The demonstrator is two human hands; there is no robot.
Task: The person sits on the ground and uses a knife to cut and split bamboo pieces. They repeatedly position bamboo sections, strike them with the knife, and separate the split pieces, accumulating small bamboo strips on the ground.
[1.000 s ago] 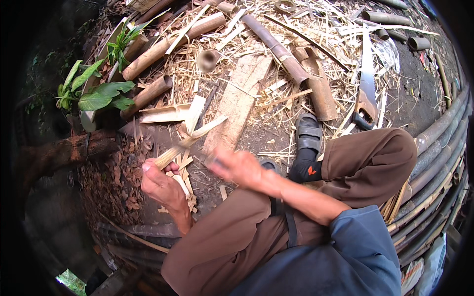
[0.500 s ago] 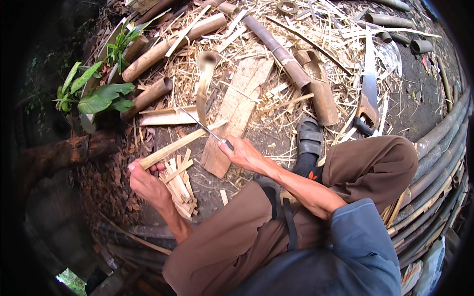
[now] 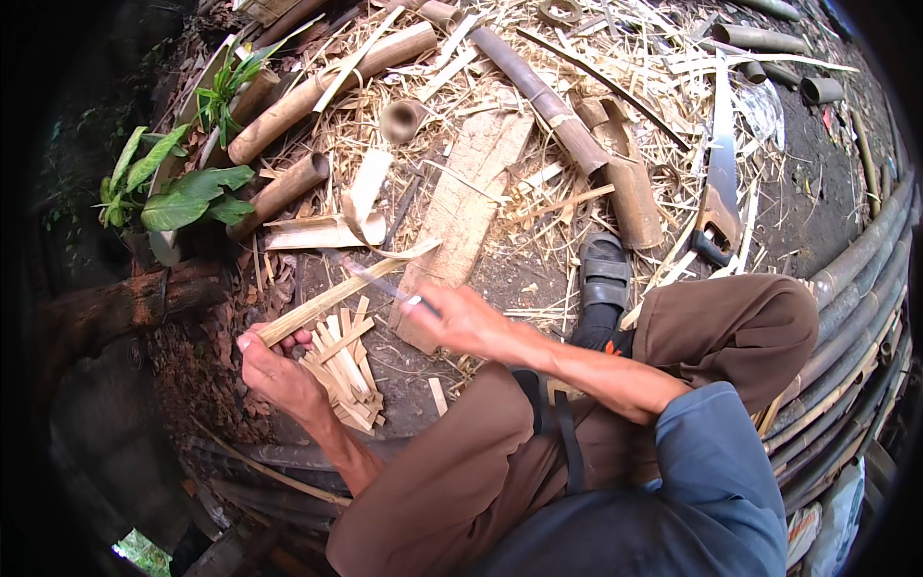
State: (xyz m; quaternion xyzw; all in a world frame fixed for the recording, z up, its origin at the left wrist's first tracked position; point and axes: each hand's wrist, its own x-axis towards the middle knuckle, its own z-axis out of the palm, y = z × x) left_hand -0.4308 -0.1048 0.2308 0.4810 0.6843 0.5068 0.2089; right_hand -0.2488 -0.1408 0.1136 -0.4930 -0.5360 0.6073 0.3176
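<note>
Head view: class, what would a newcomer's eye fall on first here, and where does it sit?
Probably the pale strip left of centre, its lower end in the left hand, with the knife in the right hand across it. Next might come the handsaw lying at upper right, then the broad-leaved green plant at left.

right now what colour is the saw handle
The saw handle is brown and black, in the head view.

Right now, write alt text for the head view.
A bare left hand holds a pale strip; the right hand holds a knife across it. Short pale pieces, a board and a handsaw lie on shaving-strewn ground.
</note>
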